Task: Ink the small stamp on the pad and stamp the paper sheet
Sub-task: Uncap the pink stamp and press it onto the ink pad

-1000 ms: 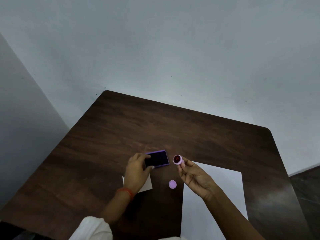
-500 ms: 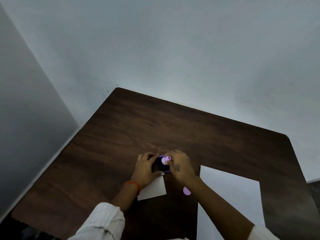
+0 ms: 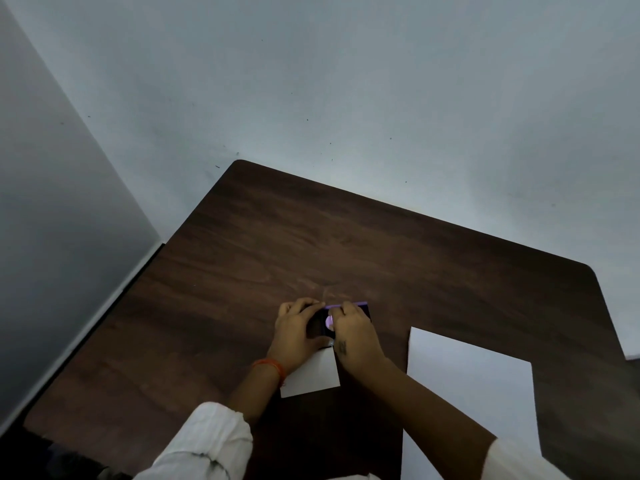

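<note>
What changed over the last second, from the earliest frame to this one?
The right hand turned the small stamp over, from face up beside the ink pad to pressed down on it. The loose purple cap seen earlier is now out of sight. Unchanged: the left hand steadies the pad, and the paper sheet and the small white card lie as before.

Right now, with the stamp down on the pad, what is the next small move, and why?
Probably lift the small stamp off the ink pad and carry it right to the paper sheet. The right hand holds it on the pad, the left hand steadies the pad, and the sheet looks unmarked.
</note>
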Demonstrator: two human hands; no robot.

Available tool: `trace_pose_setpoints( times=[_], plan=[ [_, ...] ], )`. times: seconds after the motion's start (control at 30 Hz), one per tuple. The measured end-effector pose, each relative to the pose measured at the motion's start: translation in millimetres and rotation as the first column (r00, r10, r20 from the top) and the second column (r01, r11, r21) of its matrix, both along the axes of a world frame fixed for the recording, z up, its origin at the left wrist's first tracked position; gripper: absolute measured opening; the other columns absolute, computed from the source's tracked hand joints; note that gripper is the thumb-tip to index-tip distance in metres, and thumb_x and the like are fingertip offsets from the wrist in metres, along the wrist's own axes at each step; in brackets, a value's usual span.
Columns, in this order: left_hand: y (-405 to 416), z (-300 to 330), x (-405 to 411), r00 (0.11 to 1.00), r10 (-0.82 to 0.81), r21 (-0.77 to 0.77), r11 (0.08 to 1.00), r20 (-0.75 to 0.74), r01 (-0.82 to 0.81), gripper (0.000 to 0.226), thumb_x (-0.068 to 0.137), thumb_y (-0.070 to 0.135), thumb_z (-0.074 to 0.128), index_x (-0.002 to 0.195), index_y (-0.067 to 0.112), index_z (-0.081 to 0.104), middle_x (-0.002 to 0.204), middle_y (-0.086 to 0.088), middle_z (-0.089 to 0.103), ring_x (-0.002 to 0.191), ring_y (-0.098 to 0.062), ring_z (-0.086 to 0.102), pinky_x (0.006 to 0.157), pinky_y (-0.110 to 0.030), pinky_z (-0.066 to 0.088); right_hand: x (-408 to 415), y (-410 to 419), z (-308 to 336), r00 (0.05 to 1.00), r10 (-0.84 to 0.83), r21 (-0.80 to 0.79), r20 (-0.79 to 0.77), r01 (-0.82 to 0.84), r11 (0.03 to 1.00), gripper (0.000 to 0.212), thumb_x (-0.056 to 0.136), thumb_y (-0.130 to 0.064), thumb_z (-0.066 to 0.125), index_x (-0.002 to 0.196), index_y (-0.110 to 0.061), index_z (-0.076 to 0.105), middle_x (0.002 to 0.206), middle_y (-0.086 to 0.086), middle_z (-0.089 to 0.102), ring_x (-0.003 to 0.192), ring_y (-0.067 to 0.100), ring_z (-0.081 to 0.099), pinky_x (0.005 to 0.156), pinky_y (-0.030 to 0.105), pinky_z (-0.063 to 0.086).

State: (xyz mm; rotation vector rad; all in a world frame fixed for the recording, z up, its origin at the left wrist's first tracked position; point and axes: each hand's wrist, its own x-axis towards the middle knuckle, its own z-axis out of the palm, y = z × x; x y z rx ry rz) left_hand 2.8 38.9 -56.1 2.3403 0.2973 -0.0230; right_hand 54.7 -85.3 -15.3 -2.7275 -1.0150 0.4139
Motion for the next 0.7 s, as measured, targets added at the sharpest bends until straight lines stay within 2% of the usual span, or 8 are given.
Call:
trace_pose_setpoints(
  times=[0.07, 0.2, 0.27, 0.37, 0.5, 0.57, 0.63, 0.7],
  plan=[
    [0.2, -0.2, 0.2, 1.000, 0.006, -0.005, 1.000, 0.006, -0.006, 0.069, 0.071, 0.038, 0.074, 0.132, 0.022, 0.046, 0.136, 0.000, 0.044, 0.116, -0.022, 0.033, 0.099, -0.028, 0.031, 1.6, -1.7, -0.3, 0.999, 0.044, -0.007, 0.020, -0.044, 0.999, 0.036, 0.092, -0.014, 0.046, 0.126, -0.004, 0.043, 0.130, 0.016, 0.049, 0.117, 0.027, 0.046, 0.098, 0.033, 0.037],
    [0.4, -0.9, -0.5, 1.000, 0.009, -0.013, 1.000, 0.022, -0.009, 0.071, 0.069, 0.040, 0.075, 0.132, 0.022, 0.046, 0.137, 0.000, 0.045, 0.117, -0.021, 0.032, 0.095, -0.023, 0.027, 17.0, -11.3, 1.1, 0.970, 0.243, -0.048, 0.014, -0.242, 0.969, 0.039, 0.089, -0.009, 0.047, 0.127, -0.004, 0.042, 0.133, 0.019, 0.048, 0.123, 0.030, 0.043, 0.104, 0.036, 0.035],
    [0.1, -2.3, -0.6, 1.000, 0.013, -0.013, 1.000, 0.027, -0.012, 0.072, 0.069, 0.041, 0.075, 0.132, 0.023, 0.045, 0.138, 0.002, 0.045, 0.117, -0.021, 0.032, 0.095, -0.023, 0.026, 13.9, -10.0, -1.6, 0.980, 0.198, -0.011, 0.031, -0.198, 0.980, 0.038, 0.088, -0.009, 0.049, 0.125, -0.003, 0.045, 0.130, 0.019, 0.050, 0.120, 0.031, 0.045, 0.101, 0.037, 0.038],
    [-0.3, -3.3, -1.3, 0.998, 0.028, -0.013, 1.000, 0.048, -0.027, 0.071, 0.069, 0.041, 0.074, 0.132, 0.023, 0.046, 0.138, 0.003, 0.046, 0.116, -0.021, 0.033, 0.097, -0.024, 0.028, 3.4, -8.0, -6.4, 0.999, 0.044, 0.109, 0.015, -0.045, 0.993, 0.035, 0.085, -0.011, 0.054, 0.119, -0.002, 0.052, 0.121, 0.018, 0.057, 0.111, 0.030, 0.051, 0.094, 0.034, 0.041],
    [0.0, -2.8, -2.6, 0.999, 0.025, 0.008, 1.000, 0.033, -0.026, 0.071, 0.070, 0.043, 0.073, 0.133, 0.024, 0.044, 0.139, 0.002, 0.046, 0.119, -0.021, 0.032, 0.100, -0.030, 0.030, 12.4, -12.1, 4.5, 0.997, -0.043, 0.247, -0.061, 0.057, 0.967, 0.024, 0.085, -0.003, 0.052, 0.107, 0.001, 0.062, 0.109, 0.022, 0.063, 0.102, 0.034, 0.057, 0.088, 0.036, 0.044],
    [0.4, -2.2, -3.6, 0.999, 0.029, 0.071, 0.997, 0.020, -0.031, 0.071, 0.071, 0.048, 0.070, 0.133, 0.029, 0.042, 0.140, 0.006, 0.044, 0.121, -0.020, 0.031, 0.095, -0.032, 0.027, 17.5, -12.0, 9.0, 0.999, -0.004, 0.204, -0.040, 0.012, 0.979, 0.021, 0.086, -0.003, 0.052, 0.104, 0.003, 0.062, 0.107, 0.025, 0.063, 0.099, 0.036, 0.058, 0.087, 0.038, 0.044],
    [0.1, -2.5, -5.0, 0.999, 0.037, 0.161, 0.986, 0.011, -0.038, 0.069, 0.072, 0.055, 0.065, 0.133, 0.034, 0.040, 0.142, 0.010, 0.042, 0.125, -0.019, 0.029, 0.093, -0.034, 0.020, 17.7, -9.4, 7.8, 0.999, 0.048, 0.120, -0.015, -0.046, 0.992, 0.026, 0.086, -0.004, 0.052, 0.111, 0.002, 0.058, 0.115, 0.023, 0.059, 0.107, 0.034, 0.054, 0.093, 0.037, 0.041],
    [0.1, -2.9, -5.5, 0.999, 0.033, 0.211, 0.977, 0.003, -0.033, 0.068, 0.072, 0.058, 0.061, 0.133, 0.037, 0.039, 0.144, 0.012, 0.041, 0.134, -0.019, 0.023, 0.106, -0.042, 0.009, 15.5, -7.2, 4.2, 0.999, 0.049, 0.084, 0.008, -0.050, 0.995, 0.032, 0.086, -0.008, 0.051, 0.118, -0.005, 0.054, 0.124, 0.015, 0.055, 0.114, 0.027, 0.049, 0.098, 0.031, 0.037]
  ],
)
